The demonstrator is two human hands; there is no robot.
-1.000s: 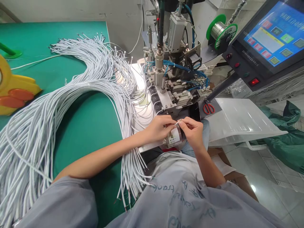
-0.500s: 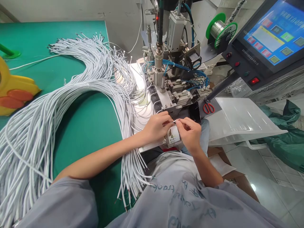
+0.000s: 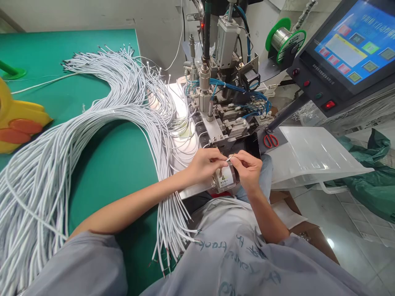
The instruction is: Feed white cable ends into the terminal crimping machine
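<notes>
Left hand [image 3: 206, 166] and right hand [image 3: 249, 169], fingertips pinched nearly together, hold the end of a thin round white plastic-sheathed cable [image 3: 229, 158] near side of the grey metal machine [image 3: 216, 130]; likely light, bendy, delicate at the tip, best gripped just behind it

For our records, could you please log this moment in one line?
left hand: pinching cable; right hand: at cable's end; machine: beyond hands

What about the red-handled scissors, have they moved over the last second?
No, the red-handled scissors lie in the same spot, by the foot of the monitor post.
</notes>
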